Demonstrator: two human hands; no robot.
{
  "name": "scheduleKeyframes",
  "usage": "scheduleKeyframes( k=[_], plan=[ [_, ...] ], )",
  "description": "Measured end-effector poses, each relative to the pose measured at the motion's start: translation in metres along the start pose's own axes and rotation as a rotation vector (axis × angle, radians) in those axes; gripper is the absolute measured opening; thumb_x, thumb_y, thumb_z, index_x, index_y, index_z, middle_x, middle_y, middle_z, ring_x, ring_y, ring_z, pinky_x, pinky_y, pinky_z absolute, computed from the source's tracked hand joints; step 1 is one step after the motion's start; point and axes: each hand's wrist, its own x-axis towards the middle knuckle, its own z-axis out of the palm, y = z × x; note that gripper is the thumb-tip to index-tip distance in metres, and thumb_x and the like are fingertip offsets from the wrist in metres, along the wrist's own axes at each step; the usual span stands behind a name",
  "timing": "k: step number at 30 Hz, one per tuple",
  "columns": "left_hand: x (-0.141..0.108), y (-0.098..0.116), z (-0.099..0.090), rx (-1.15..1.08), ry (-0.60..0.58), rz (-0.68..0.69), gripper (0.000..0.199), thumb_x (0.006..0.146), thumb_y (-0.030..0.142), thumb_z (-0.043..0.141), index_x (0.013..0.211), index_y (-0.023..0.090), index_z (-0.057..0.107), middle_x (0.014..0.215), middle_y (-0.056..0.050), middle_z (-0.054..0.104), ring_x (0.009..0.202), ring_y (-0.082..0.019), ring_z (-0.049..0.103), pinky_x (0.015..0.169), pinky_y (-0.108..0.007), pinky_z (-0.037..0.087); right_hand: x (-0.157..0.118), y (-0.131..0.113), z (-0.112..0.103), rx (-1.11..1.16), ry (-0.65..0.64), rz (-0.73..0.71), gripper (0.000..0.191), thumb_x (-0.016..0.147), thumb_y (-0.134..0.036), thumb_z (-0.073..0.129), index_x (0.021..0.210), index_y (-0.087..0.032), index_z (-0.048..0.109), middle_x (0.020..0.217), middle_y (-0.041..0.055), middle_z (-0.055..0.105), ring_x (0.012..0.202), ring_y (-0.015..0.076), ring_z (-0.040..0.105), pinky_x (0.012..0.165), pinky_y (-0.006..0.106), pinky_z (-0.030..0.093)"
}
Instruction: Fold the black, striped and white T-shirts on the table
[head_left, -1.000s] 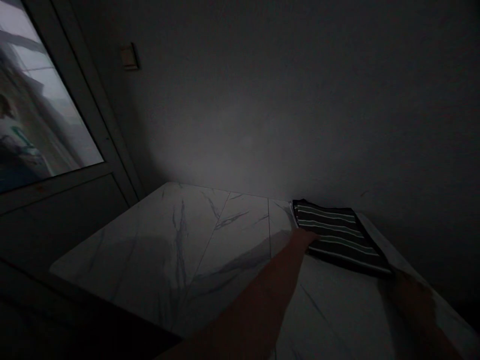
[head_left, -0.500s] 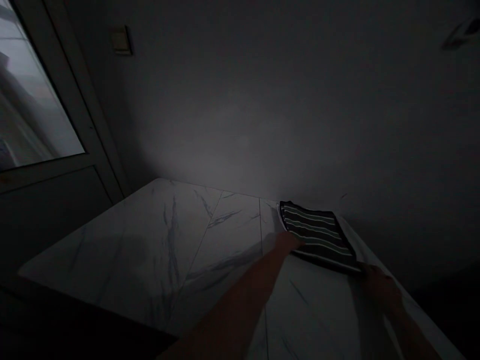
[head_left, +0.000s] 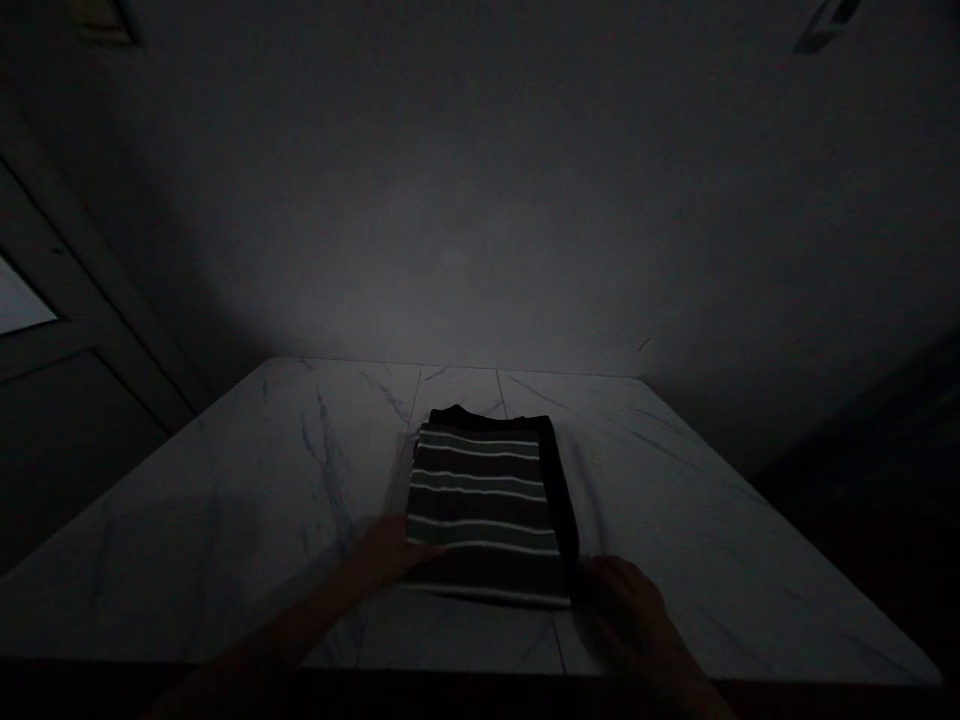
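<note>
A folded striped cloth [head_left: 484, 500], dark with green and white bands and a black part along its back and right side, lies near the middle of the marble-patterned table. My left hand [head_left: 394, 548] grips its left edge, the thumb on top and the other fingers hidden beneath. At the front right corner, my right hand [head_left: 619, 590] is closed on the black part, its fingertips lost in shadow.
The marble-patterned tabletop [head_left: 247, 480] reaches back to a grey wall [head_left: 480, 200]. A door [head_left: 67, 350] stands at the left. Wall fittings show at the upper left and upper right. The scene is dim.
The view has turned right. The cloth has come away from the wall side toward the table's front and middle, with both hands still at its edges.
</note>
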Motion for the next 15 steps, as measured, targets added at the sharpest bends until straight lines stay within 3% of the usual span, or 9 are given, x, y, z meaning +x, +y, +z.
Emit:
scheduleKeyframes(
  k=[3,7,10,13,15],
  plan=[
    [-0.057,-0.034,-0.013,-0.078,0.116,-0.144,0.052,0.074,0.061,0.067,0.114,0.028,0.073,0.120,-0.001,0.073,0.114,-0.029,0.067,0.102,-0.044,0.051,-0.012,-0.049,0.018,0.113,-0.004,-0.029,0.050,0.088,-0.036,0.052,0.138,-0.034,0.055,0.131,0.0116,0.060,0.120,0.0341,0.057,0.097,0.054,0.049],
    [-0.099,-0.059,-0.031,-0.093,0.215,-0.315,0.056,0.071,0.065,0.064,0.107,0.024,0.075,0.113,-0.005,0.076,0.110,-0.033,0.069,0.099,-0.047,0.054,0.008,-0.102,0.024,0.232,-0.104,-0.105,0.054,0.086,-0.024,0.051,0.140,-0.029,0.053,0.131,0.0126,0.059,0.122,0.0315,0.055,0.099,0.053,0.046],
    [-0.109,-0.064,-0.044,-0.005,0.251,-0.299,0.049,0.072,0.063,0.065,0.102,0.025,0.074,0.108,-0.006,0.077,0.107,-0.034,0.069,0.095,-0.048,0.056,0.031,-0.122,0.017,0.253,-0.206,-0.102,0.057,0.079,-0.018,0.054,0.136,-0.026,0.057,0.130,0.0133,0.061,0.124,0.0321,0.053,0.101,0.053,0.042],
    [-0.101,-0.064,-0.061,0.123,0.447,-0.187,0.049,0.077,0.059,0.062,0.111,0.023,0.067,0.108,-0.008,0.074,0.098,-0.029,0.071,0.089,-0.044,0.058,0.054,-0.126,-0.002,0.225,-0.360,-0.092,0.060,0.072,-0.018,0.061,0.130,-0.028,0.061,0.125,0.0113,0.066,0.120,0.0337,0.056,0.103,0.058,0.037],
    [-0.084,-0.063,-0.077,0.190,0.588,-0.115,0.053,0.080,0.056,0.059,0.120,0.020,0.060,0.108,-0.009,0.070,0.087,-0.024,0.069,0.082,-0.041,0.058,0.074,-0.125,-0.019,0.224,-0.438,-0.132,0.050,0.073,-0.022,0.065,0.122,-0.031,0.066,0.116,0.0086,0.070,0.113,0.0325,0.061,0.103,0.058,0.035]
  ],
)
